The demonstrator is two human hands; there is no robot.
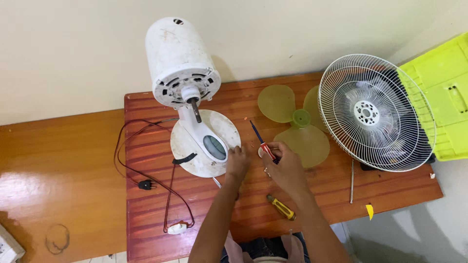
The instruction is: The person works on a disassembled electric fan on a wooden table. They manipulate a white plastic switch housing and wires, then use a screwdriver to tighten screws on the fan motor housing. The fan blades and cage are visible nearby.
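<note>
Wooden desk (146, 195) carries a stripped fan: right hand (287, 168) grips a red screwdriver (263, 143), left hand (238, 163), fingers curled, steadies the base (195, 156); disassembly likely continues.

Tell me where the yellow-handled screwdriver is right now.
The yellow-handled screwdriver lies on the wooden table, near its front edge, just beside the right forearm and below the right hand.

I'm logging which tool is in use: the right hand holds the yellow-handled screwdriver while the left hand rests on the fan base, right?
Not quite. In the head view the right hand holds the red-handled screwdriver; the yellow-handled screwdriver lies loose on the table. The left hand does rest on the fan base.
</note>
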